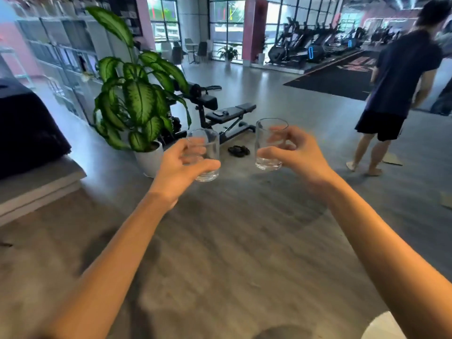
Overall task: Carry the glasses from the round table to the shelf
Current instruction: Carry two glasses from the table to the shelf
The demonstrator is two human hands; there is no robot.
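Now my left hand (179, 167) is wrapped around a short clear drinking glass (205, 155), and my right hand (291, 152) grips a second clear glass tumbler (269, 145). Both glasses are upright in the air above the grey floor (220, 241), apart from each other, near a large green potted plant (137, 104).
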